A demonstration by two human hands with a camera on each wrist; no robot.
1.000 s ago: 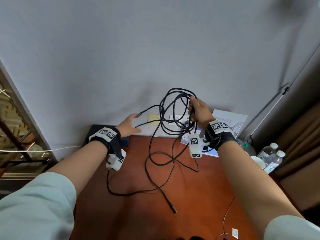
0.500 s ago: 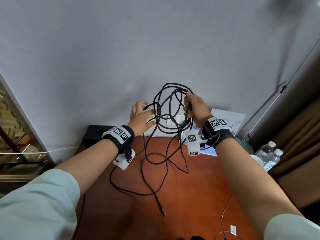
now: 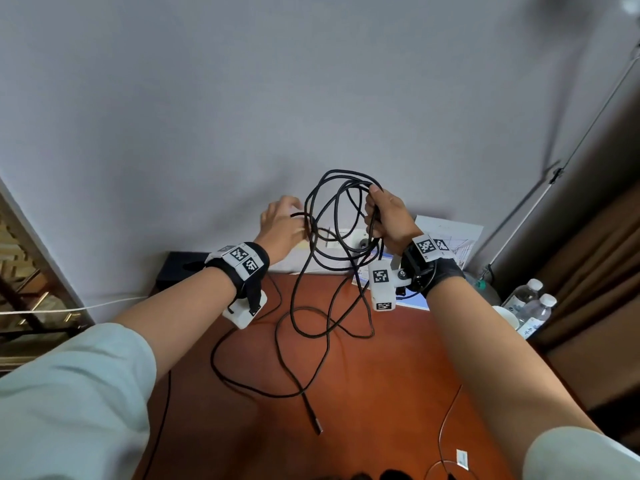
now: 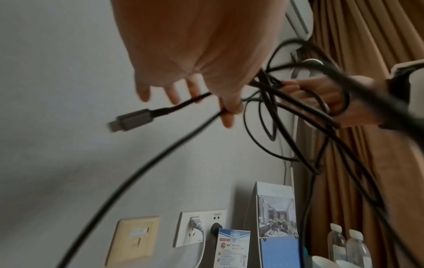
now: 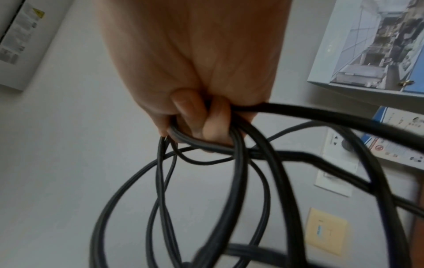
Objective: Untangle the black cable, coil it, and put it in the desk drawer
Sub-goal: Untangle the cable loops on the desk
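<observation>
The black cable [image 3: 325,306] is a loose tangle of loops, held up in front of the wall above the red-brown desk [image 3: 381,393]. My right hand [image 3: 384,216] grips several loops in a fist [image 5: 199,117]. My left hand [image 3: 284,223] is just left of the bundle and pinches one strand between thumb and finger [image 4: 229,110], the other fingers spread. One grey plug end [image 4: 133,121] sticks out left of that hand. Lower loops trail onto the desk, where the other plug end [image 3: 313,419] lies. No drawer is in view.
Wall sockets [image 4: 199,228] and a blue binder [image 4: 277,226] stand at the desk's back edge. Water bottles [image 3: 530,303] and a white cup [image 3: 505,317] are at the right, by a brown curtain. A black box [image 3: 173,271] sits back left. A thin tagged wire [image 3: 460,457] lies front right.
My left hand has moved up and right from the back left of the desk to the bundle and pinched a strand. The trailing loops and plug end shifted on the desk.
</observation>
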